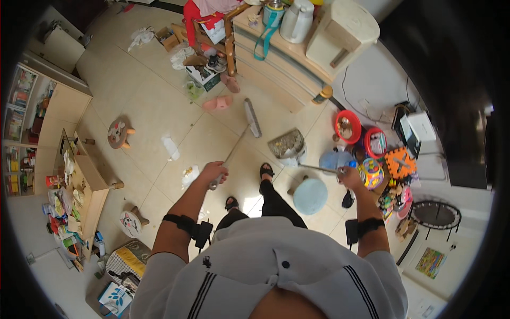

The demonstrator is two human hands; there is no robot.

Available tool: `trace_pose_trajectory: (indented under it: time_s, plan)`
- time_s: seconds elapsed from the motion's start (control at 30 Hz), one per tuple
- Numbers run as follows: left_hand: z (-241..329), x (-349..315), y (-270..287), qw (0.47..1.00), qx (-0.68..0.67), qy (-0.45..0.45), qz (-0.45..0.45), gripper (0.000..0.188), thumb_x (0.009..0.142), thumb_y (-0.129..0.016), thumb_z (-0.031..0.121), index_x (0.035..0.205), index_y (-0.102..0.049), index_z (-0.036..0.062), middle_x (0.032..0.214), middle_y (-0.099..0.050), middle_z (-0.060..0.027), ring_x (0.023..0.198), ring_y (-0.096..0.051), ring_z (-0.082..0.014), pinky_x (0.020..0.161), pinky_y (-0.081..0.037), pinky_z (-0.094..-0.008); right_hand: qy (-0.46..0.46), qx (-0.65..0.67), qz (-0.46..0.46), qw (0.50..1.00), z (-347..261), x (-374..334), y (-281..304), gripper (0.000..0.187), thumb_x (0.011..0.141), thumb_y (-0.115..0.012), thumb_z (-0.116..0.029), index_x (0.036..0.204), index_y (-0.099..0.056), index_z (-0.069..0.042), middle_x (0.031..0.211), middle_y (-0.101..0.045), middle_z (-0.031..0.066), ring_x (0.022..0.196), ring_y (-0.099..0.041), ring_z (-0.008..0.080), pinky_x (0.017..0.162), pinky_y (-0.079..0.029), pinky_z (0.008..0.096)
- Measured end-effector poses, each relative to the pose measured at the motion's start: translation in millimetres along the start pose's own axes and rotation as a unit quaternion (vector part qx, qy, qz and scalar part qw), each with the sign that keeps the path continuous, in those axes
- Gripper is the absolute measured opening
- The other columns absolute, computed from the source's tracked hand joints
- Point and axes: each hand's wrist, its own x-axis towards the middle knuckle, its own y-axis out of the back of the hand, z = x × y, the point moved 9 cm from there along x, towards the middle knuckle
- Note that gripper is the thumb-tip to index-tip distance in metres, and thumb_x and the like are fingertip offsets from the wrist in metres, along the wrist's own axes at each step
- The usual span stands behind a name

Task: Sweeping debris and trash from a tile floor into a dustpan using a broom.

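The floor (151, 95) looks glossy; dustpan (295, 159), smooth plastic; shirt (239, 260), matt cloth.

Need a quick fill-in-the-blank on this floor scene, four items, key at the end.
1. The person's ____ grip holds a long-handled grey broom.
2. A scoop-shaped grey-white dustpan contains debris; its handle is in the ____ grip.
3. The round, plain-topped stool near the dustpan is light ____.
4. The loose open slippers on the pale tiled floor are ____.

Missing words: left; right; blue; pink.

No readable text, no legible labels, brands, numbers or signs
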Motion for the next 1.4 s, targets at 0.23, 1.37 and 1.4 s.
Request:
trace_pose_trajectory:
  time_s: [0.23, 1.37, 1.4]
  plan:
    - [54, 121, -91, 0.982, -0.176, 0.019, -0.07, 0.017, 0.071, -0.049, 0.001, 0.087, -0.046, -0.0018, 0.061, -0.048, -0.0091, 0.044, -0.046, -0.0112, 0.037, -0.04, -0.0213, -0.015, -0.057, -0.02, 0.998, 20, 53, 34, 0.033, 0.064, -0.054, -0.012, 0.095, -0.054, -0.001, 0.058, -0.057, 0.0104, 0.051, -0.057, 0.0155, 0.049, -0.044, 0.0269]
    - [-49, -90, 177, 0.944, -0.239, 0.02, 0.227, 0.02, 0.068, -0.047, 0.002, 0.088, -0.047, -0.0017, 0.062, -0.048, -0.0089, 0.04, -0.045, -0.0125, 0.036, -0.039, -0.0254, -0.034, 0.097, -0.06, 0.993, -56, 104, -10, 0.024, 0.067, -0.056, -0.011, 0.088, -0.052, 0.0, 0.054, -0.052, 0.0069, 0.04, -0.049, 0.0121, 0.029, -0.035, 0.0227]
    - [-43, -89, 180, 0.945, -0.235, 0.022, 0.226, 0.02, 0.068, -0.047, 0.002, 0.088, -0.047, -0.0017, 0.062, -0.048, -0.0089, 0.04, -0.045, -0.0125, 0.036, -0.039, -0.0254, -0.047, 0.124, -0.046, 0.99, -49, 107, -13, 0.024, 0.066, -0.057, -0.012, 0.087, -0.052, 0.0, 0.055, -0.053, 0.0068, 0.041, -0.05, 0.0126, 0.029, -0.036, 0.0227]
